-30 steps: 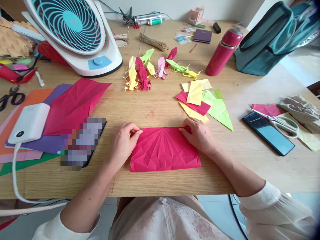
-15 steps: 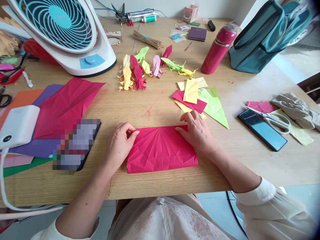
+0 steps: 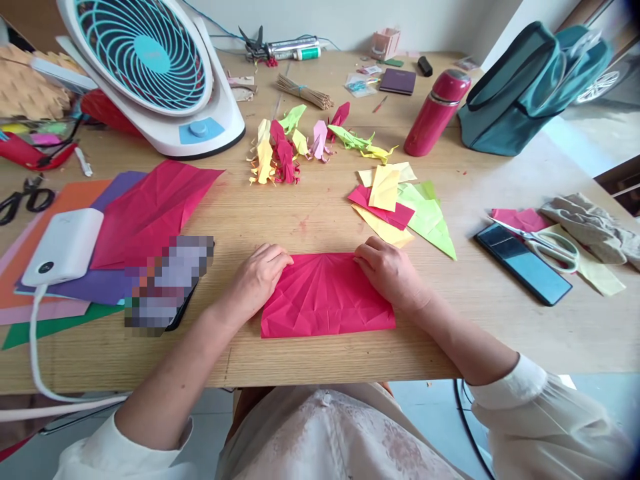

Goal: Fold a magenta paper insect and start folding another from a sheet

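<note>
A sheet of red origami paper, folded to a wide rectangle, lies before me near the table's front edge. Crease lines fan out from the middle of its far edge. My left hand is closed on the far left corner, fingertips curled over the edge. At the far right corner my right hand grips the same edge, thumb and fingers drawn together. Both hands rest low over the table, and the fingers partly cover the paper's corners.
Folded paper pieces lie just beyond my right hand, with several origami figures farther back. A phone and coloured sheets are left. Scissors overlap another phone at right. A red flask and fan stand behind.
My right hand's fingers have drawn in and closed on the far right corner. My left hand has shifted inward along the edge. The whole view has swung slightly left and up.
</note>
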### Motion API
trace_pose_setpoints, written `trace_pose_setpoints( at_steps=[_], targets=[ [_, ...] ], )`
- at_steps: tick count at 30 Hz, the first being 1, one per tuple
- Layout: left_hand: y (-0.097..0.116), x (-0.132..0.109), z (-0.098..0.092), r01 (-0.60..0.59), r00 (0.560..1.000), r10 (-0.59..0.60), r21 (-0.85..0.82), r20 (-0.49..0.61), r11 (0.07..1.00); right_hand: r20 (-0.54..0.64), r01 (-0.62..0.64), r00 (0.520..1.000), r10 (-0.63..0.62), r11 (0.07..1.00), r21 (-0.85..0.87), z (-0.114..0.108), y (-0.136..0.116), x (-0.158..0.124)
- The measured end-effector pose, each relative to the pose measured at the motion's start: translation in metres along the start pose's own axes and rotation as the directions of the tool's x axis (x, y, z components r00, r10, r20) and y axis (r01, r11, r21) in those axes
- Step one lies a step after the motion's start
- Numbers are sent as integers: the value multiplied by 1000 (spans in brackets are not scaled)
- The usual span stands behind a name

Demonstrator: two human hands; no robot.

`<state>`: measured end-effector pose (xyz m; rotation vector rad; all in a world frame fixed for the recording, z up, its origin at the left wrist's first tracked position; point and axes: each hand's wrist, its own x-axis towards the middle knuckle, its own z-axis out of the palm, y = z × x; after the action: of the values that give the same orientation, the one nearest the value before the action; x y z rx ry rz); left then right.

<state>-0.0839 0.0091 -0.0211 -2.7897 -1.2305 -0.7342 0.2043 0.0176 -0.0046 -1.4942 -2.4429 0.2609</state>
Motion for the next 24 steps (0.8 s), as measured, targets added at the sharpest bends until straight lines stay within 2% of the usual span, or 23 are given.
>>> trace_pose_setpoints(
  at_steps=[3, 5, 9, 13, 15, 17, 24],
  targets=[
    [-2, -3, -3, -118, 993, 117, 6, 11, 993, 4, 22, 1000, -22, 999, -29, 0, 2, -1],
    [0, -4, -6, -122, 992, 120, 28, 48, 992, -3, 48, 999, -49, 997, -56, 0, 3, -2],
    [16, 4, -15, -36, 970, 3, 131, 242, 991, -43, 134, 989, -141, 981, -138, 3, 6, -7],
    [39, 22, -19, -16, 898, -122, 309, 422, 951, -65, 254, 961, -269, 950, -180, 6, 11, -13],
    [49, 29, -18, -13, 863, -169, 356, 475, 934, -73, 293, 948, -309, 940, -175, 8, 14, -17],
    [54, 35, -17, -1, 846, -199, 375, 495, 927, -81, 313, 941, -329, 935, -166, 9, 17, -19],
    [54, 37, -12, -8, 835, -196, 369, 514, 929, -78, 333, 933, -351, 925, -181, 8, 20, -20]
  ],
)
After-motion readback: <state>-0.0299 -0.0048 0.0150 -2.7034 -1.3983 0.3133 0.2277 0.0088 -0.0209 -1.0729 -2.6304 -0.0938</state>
